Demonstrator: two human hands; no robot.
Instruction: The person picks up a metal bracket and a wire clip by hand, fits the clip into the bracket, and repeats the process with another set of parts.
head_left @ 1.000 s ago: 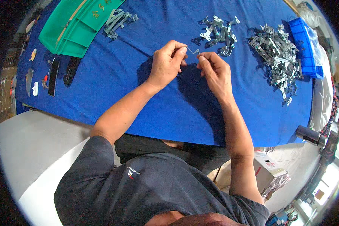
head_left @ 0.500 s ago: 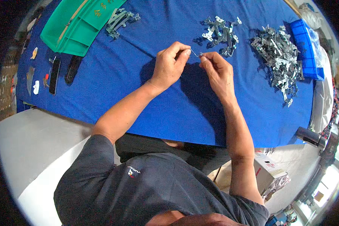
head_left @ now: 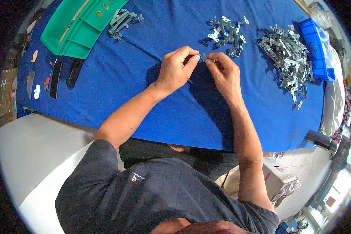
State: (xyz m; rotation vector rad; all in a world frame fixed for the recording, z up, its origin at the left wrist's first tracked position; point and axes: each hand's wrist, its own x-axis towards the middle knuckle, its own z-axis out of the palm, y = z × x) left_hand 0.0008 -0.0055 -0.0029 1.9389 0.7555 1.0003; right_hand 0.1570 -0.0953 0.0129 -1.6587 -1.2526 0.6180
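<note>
Over the middle of the blue tablecloth [head_left: 136, 97], my left hand [head_left: 176, 70] and my right hand [head_left: 224, 74] meet fingertip to fingertip. Together they pinch a small metal clip part [head_left: 203, 57], which is mostly hidden by the fingers. Just beyond the hands lies a small heap of metal clips [head_left: 228, 33]. A bigger pile of the same silvery parts [head_left: 288, 58] lies to the right of it.
A blue plastic bin [head_left: 316, 48] stands at the far right edge. Green trays [head_left: 80, 27] lie at the far left with a few assembled clips [head_left: 123, 21] beside them. A dark phone [head_left: 55, 80] and small items lie at the left edge.
Both hands have stayed together on the small part, with the fingers shifting slightly around it. The piles have not moved.
</note>
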